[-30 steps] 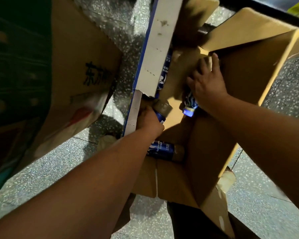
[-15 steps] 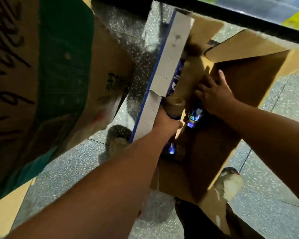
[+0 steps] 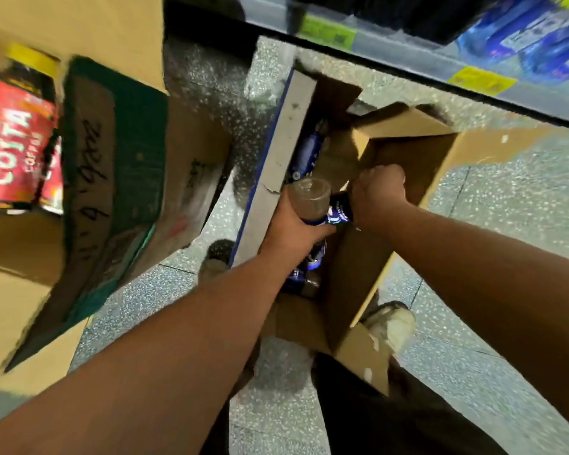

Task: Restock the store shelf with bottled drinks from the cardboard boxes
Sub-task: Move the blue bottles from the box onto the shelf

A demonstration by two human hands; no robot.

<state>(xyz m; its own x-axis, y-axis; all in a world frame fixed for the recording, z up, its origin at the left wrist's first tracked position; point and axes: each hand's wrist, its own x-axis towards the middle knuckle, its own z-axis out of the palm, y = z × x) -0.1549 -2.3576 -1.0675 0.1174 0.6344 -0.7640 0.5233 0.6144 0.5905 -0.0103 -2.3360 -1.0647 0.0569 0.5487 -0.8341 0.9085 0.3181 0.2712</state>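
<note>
An open cardboard box (image 3: 404, 165) stands on the floor below me. My left hand (image 3: 289, 228) grips a brown bottle with a blue label (image 3: 309, 198), lifted above the box's left flap, its base turned toward me. My right hand (image 3: 376, 192) is curled round a second blue-labelled bottle (image 3: 340, 208) right beside the first. More blue-labelled bottles lie inside the box, one at the far end (image 3: 306, 152) and one at the near end (image 3: 304, 277). The store shelf (image 3: 440, 64) runs across the top right.
A larger green-printed cardboard box (image 3: 119, 178) with red-labelled coffee bottles (image 3: 14, 142) stands at the left. Blue packaged drinks (image 3: 539, 37) sit on the shelf behind yellow and green price tags. Speckled floor surrounds the boxes, and my shoe (image 3: 391, 323) is beside the open box.
Both hands have come up out of the box, each with a bottle in it. The view has tilted up, so the shelf and the coffee bottles now show.
</note>
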